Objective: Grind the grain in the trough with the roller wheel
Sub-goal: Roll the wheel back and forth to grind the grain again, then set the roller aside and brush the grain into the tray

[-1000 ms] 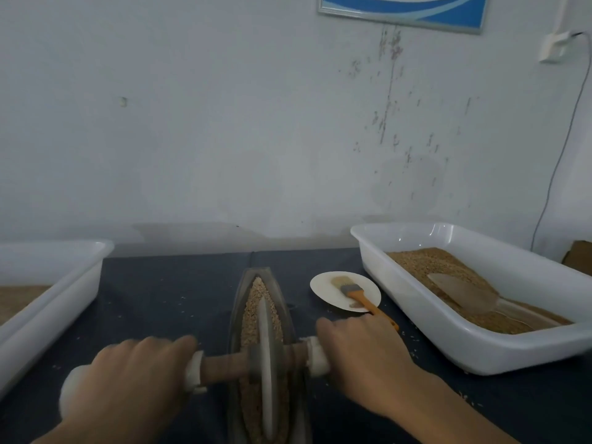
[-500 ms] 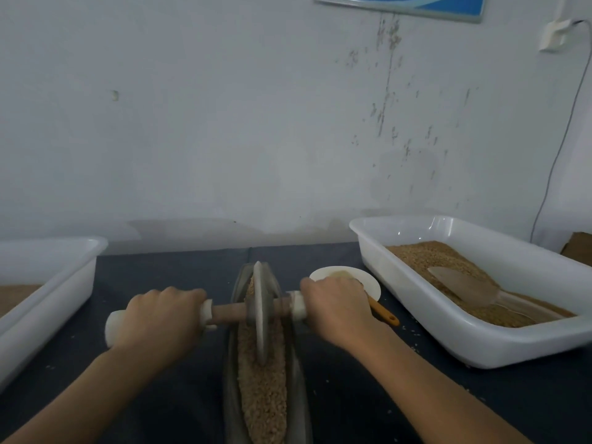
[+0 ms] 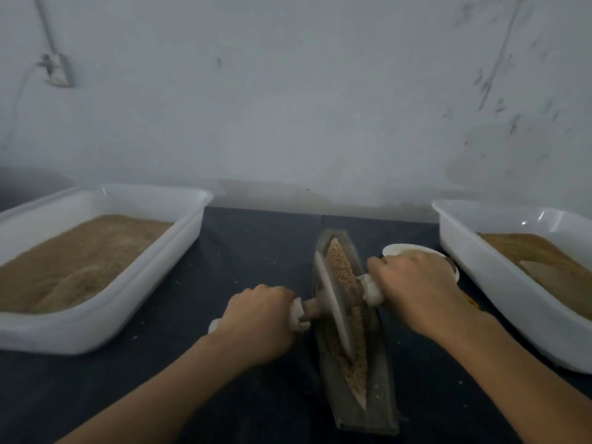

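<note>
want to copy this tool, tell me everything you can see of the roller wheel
The roller wheel is a thin, pale grey disc, stone or metal by its look, standing on edge in the dark, boat-shaped trough and tilted slightly left. Its rim sits in the coarse tan grain. A brown wooden axle runs through its centre, with white end grips. The left hand and the right hand each grip one end. Motion blur hides finer detail.

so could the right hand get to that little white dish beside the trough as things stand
Probably yes, but not freely. The right hand grips the roller wheel's handle, and the white dish lies just beyond its knuckles, partly hidden. Nothing stands between them; the hand would only have to let go of the handle first.
</note>
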`<state>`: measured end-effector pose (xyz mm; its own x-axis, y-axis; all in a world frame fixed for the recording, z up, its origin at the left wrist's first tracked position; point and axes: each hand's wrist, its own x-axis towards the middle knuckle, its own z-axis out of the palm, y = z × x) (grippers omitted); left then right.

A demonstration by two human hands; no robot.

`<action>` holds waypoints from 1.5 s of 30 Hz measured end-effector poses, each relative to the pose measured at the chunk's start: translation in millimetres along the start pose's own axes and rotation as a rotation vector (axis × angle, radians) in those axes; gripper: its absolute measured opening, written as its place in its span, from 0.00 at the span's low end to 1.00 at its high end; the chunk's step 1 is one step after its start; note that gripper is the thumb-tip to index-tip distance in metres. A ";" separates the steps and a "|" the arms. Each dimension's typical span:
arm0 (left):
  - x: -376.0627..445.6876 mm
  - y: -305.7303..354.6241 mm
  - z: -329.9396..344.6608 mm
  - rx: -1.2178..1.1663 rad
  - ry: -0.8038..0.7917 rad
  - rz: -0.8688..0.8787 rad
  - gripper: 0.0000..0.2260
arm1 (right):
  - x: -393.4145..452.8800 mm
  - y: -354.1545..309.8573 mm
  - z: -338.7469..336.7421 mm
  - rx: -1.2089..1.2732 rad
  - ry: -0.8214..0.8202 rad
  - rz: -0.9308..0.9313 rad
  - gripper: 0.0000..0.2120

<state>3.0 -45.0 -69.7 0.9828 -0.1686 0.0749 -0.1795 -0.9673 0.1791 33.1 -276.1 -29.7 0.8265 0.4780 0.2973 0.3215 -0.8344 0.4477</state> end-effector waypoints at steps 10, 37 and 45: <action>85.9 -3.1 -9.4 0.245 0.189 0.110 0.06 | 39.5 21.8 56.7 0.151 -0.023 0.186 0.13; 63.7 -2.5 -11.3 0.230 0.182 0.085 0.10 | 14.7 18.0 36.8 0.130 0.049 0.098 0.17; 9.9 -6.5 -0.5 0.012 0.257 -0.040 0.09 | -4.2 6.0 7.5 0.048 0.413 0.037 0.11</action>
<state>13.9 -40.3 -69.6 0.9459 -0.0784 0.3148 -0.1392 -0.9746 0.1755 35.1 -285.1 -34.6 0.5862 0.5088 0.6305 0.3242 -0.8605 0.3930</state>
